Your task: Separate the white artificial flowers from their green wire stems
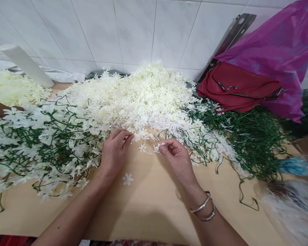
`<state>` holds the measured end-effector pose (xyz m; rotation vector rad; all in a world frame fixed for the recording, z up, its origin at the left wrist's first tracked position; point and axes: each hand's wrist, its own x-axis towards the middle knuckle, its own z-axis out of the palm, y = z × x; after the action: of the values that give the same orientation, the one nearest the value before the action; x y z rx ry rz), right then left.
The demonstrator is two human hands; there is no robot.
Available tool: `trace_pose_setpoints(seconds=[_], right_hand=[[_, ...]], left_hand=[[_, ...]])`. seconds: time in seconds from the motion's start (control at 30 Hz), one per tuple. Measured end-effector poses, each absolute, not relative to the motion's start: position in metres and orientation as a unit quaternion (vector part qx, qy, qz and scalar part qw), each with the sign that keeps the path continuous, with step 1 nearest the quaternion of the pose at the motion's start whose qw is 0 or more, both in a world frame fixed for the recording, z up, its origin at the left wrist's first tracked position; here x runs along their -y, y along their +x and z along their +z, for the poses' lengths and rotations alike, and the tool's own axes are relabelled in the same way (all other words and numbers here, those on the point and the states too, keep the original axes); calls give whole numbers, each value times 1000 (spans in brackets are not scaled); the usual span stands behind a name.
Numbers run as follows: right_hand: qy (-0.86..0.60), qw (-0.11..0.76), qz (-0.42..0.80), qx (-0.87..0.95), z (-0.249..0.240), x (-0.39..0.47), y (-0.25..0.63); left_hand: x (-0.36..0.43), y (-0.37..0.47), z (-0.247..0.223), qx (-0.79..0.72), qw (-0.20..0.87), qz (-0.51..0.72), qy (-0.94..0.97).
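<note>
My left hand (116, 147) is closed in a pinch, thumb against forefinger, at the front edge of a heap of white artificial flowers (154, 92). White petals lie right at its fingertips; whether they are held cannot be made out. To the right, my right hand (176, 158) has thumb and fingers closed on a small white artificial flower (157, 148), low over the table. Between the hands lie a loose flower head (142, 147) and several thin white stamen pieces (149, 152). Nearer to me, a single flower head (127, 179) rests flat on the wood.
Flowers on green stems (56, 136) pile up on the left. Bare green stems (256, 140) are heaped right, below a red handbag (241, 85) and purple plastic bag (274, 54). A white roll (28, 66) leans at back left. Clear plastic (295, 208) lies front right.
</note>
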<state>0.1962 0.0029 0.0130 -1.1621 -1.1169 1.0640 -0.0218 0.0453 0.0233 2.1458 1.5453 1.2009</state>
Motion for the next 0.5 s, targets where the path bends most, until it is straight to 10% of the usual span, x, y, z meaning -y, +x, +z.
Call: trace_pose_setpoints(seconds=[0.23, 0.5], right_hand=[[-505, 566, 459, 462, 12, -3, 195], [-496, 540, 461, 500, 12, -1, 194]], left_hand=[[-44, -15, 32, -524, 486, 466, 522], [-36, -13, 20, -493, 508, 489, 510]])
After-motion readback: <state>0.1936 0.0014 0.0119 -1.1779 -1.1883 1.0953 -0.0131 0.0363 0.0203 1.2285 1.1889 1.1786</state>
